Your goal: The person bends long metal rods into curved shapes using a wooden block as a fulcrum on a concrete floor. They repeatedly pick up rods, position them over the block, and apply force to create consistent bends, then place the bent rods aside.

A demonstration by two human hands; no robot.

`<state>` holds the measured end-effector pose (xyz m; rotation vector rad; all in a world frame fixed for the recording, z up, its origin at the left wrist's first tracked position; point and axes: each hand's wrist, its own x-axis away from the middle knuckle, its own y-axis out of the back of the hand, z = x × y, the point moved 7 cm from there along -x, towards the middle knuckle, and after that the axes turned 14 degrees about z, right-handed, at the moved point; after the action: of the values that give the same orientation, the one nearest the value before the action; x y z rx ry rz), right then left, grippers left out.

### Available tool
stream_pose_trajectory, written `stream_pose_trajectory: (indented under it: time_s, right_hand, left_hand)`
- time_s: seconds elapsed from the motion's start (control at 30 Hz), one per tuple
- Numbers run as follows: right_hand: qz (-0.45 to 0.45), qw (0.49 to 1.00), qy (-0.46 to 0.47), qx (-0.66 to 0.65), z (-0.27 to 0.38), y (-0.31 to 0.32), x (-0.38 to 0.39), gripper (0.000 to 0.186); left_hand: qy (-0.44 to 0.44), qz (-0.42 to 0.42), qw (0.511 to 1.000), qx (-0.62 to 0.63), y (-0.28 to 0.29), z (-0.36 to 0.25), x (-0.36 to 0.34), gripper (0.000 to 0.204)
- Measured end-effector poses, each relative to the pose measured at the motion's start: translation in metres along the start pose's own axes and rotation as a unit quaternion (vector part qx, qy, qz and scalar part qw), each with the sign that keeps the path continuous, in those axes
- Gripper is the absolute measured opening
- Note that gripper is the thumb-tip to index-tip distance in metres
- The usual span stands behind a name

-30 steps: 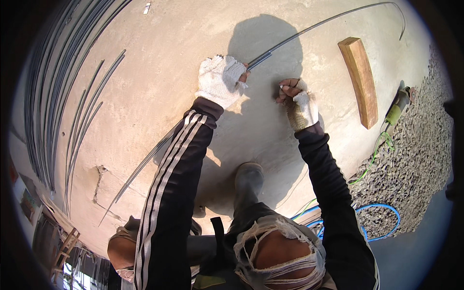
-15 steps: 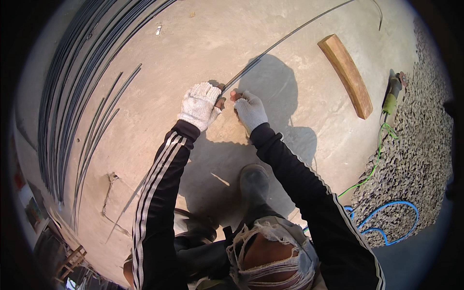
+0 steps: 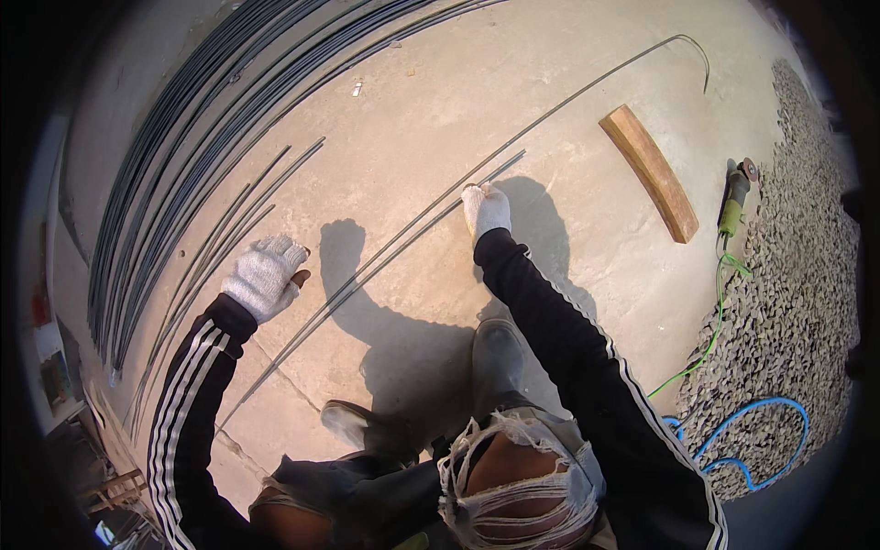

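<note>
My left hand (image 3: 264, 280), in a white fingerless glove, is at the left with thumb and slightly bent fingers apart, holding nothing, beside several short dark steel rods (image 3: 252, 216). My right hand (image 3: 486, 211), gloved likewise, is closed around thin steel rods (image 3: 385, 261) that run diagonally across the middle of the view. One of these rods is much longer and has a bent hooked end (image 3: 701, 55) at the upper right. Where exactly the right fingers grip is partly hidden by the glove.
A bundle of long rods (image 3: 165, 137) lies at the upper left. At the right are a wooden block (image 3: 646, 170), a green angle grinder (image 3: 733, 203) with green cord, gravel (image 3: 788, 302) and a blue hose (image 3: 752, 417). My boots (image 3: 495, 357) stand on the concrete floor (image 3: 550, 73).
My left hand has let go of the rods and moved left and down toward the short rods. My right hand has risen and taken hold of the diagonal rods.
</note>
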<state>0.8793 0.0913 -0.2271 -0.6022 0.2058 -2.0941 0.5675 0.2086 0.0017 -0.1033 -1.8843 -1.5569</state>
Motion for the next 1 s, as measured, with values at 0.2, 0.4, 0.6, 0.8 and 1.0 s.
stream_pose_trajectory:
  time_s: [0.2,0.4,0.6,0.8,1.0]
  right_hand:
    - [-0.040,0.994,0.024,0.103,0.072,0.014,0.046,0.021]
    - [-0.081,0.995,0.038,0.040,0.160,0.069,0.020,0.018]
    - [-0.007,0.993,0.036,-0.113,0.197,0.065,0.012,0.025]
    - [0.158,0.971,-0.175,-0.042,0.096,-0.056,0.094,0.025]
    - [0.087,0.989,-0.044,-0.112,0.120,-0.035,0.072,0.014]
  left_hand:
    - [0.079,0.123,0.956,0.253,-0.128,-0.046,0.067,0.061]
    - [0.117,0.102,0.913,0.378,-0.229,-0.040,0.105,0.034]
    - [0.061,-0.036,0.931,0.358,-0.173,-0.066,0.089,0.012]
    - [-0.024,-0.134,0.916,0.378,-0.043,-0.110,0.000,0.017]
    - [-0.023,-0.063,0.856,0.513,-0.025,-0.083,-0.052,0.024]
